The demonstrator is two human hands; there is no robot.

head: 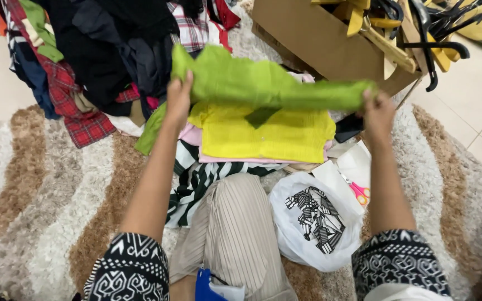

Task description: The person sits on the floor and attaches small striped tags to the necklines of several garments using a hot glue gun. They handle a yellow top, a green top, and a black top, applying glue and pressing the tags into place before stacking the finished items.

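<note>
I hold a bright green garment [263, 83] stretched flat between both hands above a stack of folded clothes. My left hand [178, 100] grips its left end, where a loose part hangs down. My right hand [377, 111] pinches its right end. Directly beneath lies a folded yellow garment [269, 136] on top of a pink one, with a black-and-white striped cloth [196, 178] under those. My knee in beige striped trousers [235, 228] is in front.
A heap of dark, plaid and red clothes [96, 61] lies at the back left. A cardboard box [319, 42] of hangers stands at the back right. A white plastic bag [313, 223] and pink-handled scissors [359, 192] lie on the brown-and-white shaggy rug [46, 189].
</note>
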